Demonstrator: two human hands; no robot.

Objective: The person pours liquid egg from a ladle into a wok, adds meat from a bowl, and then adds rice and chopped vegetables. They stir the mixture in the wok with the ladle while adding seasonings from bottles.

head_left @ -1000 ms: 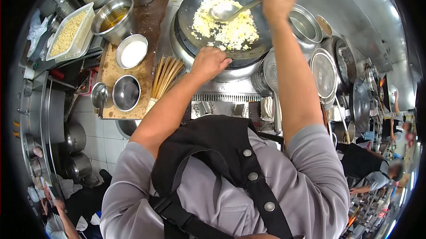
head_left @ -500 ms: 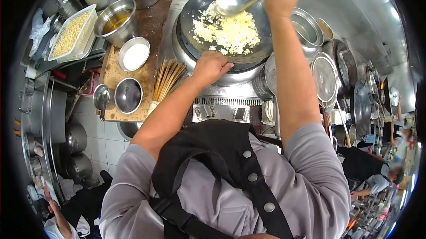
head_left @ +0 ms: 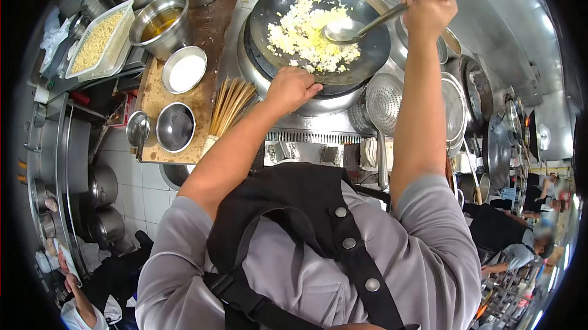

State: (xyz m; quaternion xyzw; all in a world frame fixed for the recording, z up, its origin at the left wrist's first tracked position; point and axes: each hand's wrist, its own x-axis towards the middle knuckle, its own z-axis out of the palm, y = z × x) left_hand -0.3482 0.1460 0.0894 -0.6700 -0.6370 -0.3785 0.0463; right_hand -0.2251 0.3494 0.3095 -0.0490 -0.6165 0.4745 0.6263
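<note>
A dark wok (head_left: 373, 54) sits on the round burner, with white and yellow food bits (head_left: 300, 33) in it that look like fried rice with egg. My right hand (head_left: 427, 5) is wrapped round the wooden handle end of a metal ladle (head_left: 370, 25), right of the wok. The ladle's bowl rests among the food. My left hand (head_left: 293, 90) is closed at the wok's near rim; its fingers curl over the edge, and what lies under them is partly hidden.
Left of the burner, a wooden board (head_left: 156, 100) carries a bowl of white stuff (head_left: 185, 71), a metal bowl (head_left: 176, 126) and a bamboo brush (head_left: 231, 106). A perforated skimmer (head_left: 384, 103) lies to the right. A noodle basket (head_left: 98, 45) stands at far left. Other people are at both sides.
My right hand has moved right with the ladle, whose bowl has shifted from the wok's far side to the right of the food. The wok is tilted differently. My left hand stays at the rim.
</note>
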